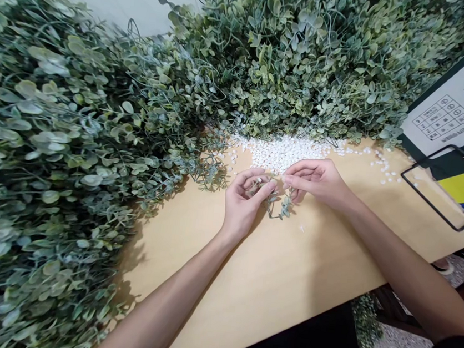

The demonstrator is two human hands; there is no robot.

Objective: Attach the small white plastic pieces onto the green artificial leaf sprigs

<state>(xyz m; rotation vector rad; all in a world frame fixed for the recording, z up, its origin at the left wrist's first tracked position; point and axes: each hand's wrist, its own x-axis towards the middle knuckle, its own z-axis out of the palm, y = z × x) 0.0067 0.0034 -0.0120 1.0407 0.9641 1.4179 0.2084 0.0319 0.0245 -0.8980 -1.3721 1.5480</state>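
Observation:
Near the middle of the wooden table, my left hand (244, 200) is closed around a small green leafy sprig (284, 207), with thumb and fingers pinching its stem. Part of the sprig hangs between my two hands. My right hand (317, 179) comes in from the right, thumb and index finger pinched together at the sprig's upper end; what lies between those fingertips is too small to make out. Just beyond my hands a heap of small white pieces (280, 150) is spread on the table.
Dense green artificial foliage (63, 149) covers the table's left side and back. At the right stand a printed board (443, 117) and a black wire frame (425, 203). The wooden table (242, 303) has its front edge near my body.

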